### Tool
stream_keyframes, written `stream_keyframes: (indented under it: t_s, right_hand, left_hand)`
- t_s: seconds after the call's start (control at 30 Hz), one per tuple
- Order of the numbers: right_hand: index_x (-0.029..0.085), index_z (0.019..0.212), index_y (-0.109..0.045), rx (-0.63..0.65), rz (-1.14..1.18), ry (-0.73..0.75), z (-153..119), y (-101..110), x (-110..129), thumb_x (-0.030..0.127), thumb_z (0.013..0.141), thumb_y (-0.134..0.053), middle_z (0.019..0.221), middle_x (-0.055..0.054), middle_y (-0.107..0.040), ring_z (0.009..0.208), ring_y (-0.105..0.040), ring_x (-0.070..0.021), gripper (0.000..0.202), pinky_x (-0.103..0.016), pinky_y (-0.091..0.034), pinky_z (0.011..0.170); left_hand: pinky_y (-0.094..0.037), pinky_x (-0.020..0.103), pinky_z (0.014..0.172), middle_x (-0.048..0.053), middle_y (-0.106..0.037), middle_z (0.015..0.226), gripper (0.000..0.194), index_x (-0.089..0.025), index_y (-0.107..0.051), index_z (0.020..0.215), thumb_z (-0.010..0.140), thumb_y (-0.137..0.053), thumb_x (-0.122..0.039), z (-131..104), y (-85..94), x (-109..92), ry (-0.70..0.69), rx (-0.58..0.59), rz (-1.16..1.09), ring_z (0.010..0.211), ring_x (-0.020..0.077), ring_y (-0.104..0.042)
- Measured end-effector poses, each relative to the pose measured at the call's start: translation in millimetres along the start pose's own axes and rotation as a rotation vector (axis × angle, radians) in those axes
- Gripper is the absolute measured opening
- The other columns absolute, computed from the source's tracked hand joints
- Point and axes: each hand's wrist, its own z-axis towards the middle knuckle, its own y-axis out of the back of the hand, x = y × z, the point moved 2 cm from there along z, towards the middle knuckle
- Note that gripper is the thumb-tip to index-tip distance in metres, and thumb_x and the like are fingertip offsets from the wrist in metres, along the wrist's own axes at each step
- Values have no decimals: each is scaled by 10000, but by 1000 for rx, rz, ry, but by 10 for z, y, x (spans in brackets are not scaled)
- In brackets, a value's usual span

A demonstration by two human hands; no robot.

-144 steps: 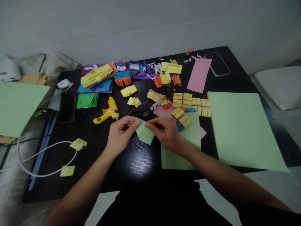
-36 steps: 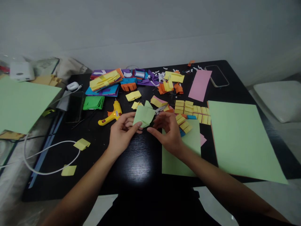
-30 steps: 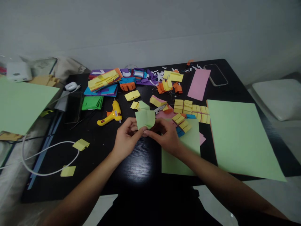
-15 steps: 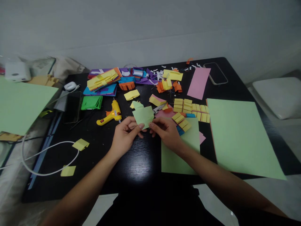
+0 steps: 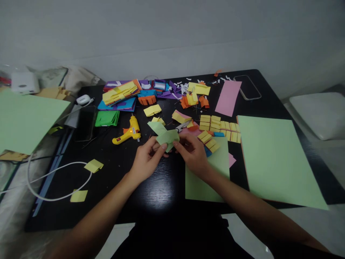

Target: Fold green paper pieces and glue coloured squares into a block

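Note:
A light green piece of paper (image 5: pixel 166 137), bent with a flap sticking out to the upper left, is between my hands over the middle of the black table (image 5: pixel 126 201). My left hand (image 5: pixel 149 155) pinches its lower left part between thumb and fingers. On the lower right edge, the thumb and fingers of my right hand (image 5: pixel 192 150) are closed on the same paper. Just beyond it lie small yellow pieces (image 5: pixel 152 110) and scissors (image 5: pixel 183 125). The yellow glue gun (image 5: pixel 129 132) rests left of my hands, with a small orange light showing.
Light green sheets (image 5: pixel 277 158) lie at the right, another (image 5: pixel 207 183) under my right forearm. Stacks of coloured paper (image 5: pixel 121 92), scraps, a pink sheet (image 5: pixel 228 98) and a phone case (image 5: pixel 247 87) line the back. A white cable (image 5: pixel 58 166) loops at the left.
The light green paper has been tilted and folded over in my fingers, and its flap now points to the upper left. Both hands keep hold of it. The view has shifted slightly.

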Motion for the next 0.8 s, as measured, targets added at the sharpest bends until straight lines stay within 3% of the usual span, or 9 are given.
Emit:
stream_keyframes:
  t_s: [0.07, 0.2, 0.33, 0.43, 0.6, 0.7, 0.8]
  right_hand:
    - [236, 1083, -716, -47, -57, 71, -15, 12, 10, 293, 922, -741, 1003, -59, -729, 867, -714, -208, 173, -344, -626, 725]
    - [281, 1339, -613, -39, -28, 137, -21, 35, 48, 156, 903, -684, 1152, -65, -726, 988, -737, -211, 460, -359, -645, 831]
    - [293, 1439, -567, 8, -41, 180, -22, 59, 104, 126, 920, -636, 1249, -87, -713, 977, -745, -204, 550, -357, -663, 836]
    - [284, 1378, -643, 36, -88, 202, -27, 77, 126, 133, 939, -625, 1238, -84, -728, 917, -751, -190, 465, -335, -665, 792]
    - [266, 1183, -762, 41, -205, 288, -15, 99, 130, 128, 955, -665, 1036, -51, -770, 844, -757, -191, 284, -352, -659, 768]
    - [269, 1053, -795, -47, -352, 468, -10, 116, 161, 159, 977, -709, 1168, -79, -767, 1011, -757, -230, 159, -432, -651, 901]
    - [285, 1027, -789, -65, -414, 632, -33, 121, 194, 155, 980, -719, 1304, -91, -727, 1142, -732, -259, 154, -466, -647, 936]
  left_hand:
    - [-689, 285, 734, 35, -796, 923, 242, -185, -651, 1114, 988, -721, -379, -10, -3, 37, 16, 24, -17, 801, 164, -774]
    - [-651, 257, 670, 45, -790, 917, 240, -190, -657, 1164, 988, -711, -344, -12, 15, 46, 15, 46, 48, 800, 169, -765]
    - [-557, 212, 593, 23, -741, 791, 171, -189, -728, 1047, 1010, -664, -343, 10, 45, -55, -63, 8, 202, 686, 133, -701]
    - [-502, 206, 563, -3, -691, 704, 196, -190, -733, 970, 1017, -650, -362, 17, 65, -102, -92, -26, 244, 596, 111, -629]
    - [-474, 214, 563, -11, -679, 676, 235, -187, -729, 956, 1028, -641, -393, 11, 103, -72, -66, -75, 224, 561, 107, -593]
    - [-475, 217, 578, -17, -668, 674, 212, -185, -731, 989, 1021, -648, -377, 8, 110, -60, -84, -82, 240, 580, 111, -601]
    - [-447, 206, 555, -42, -619, 652, 163, -189, -727, 1047, 995, -672, -333, 3, 117, -62, -125, -103, 294, 566, 103, -571]
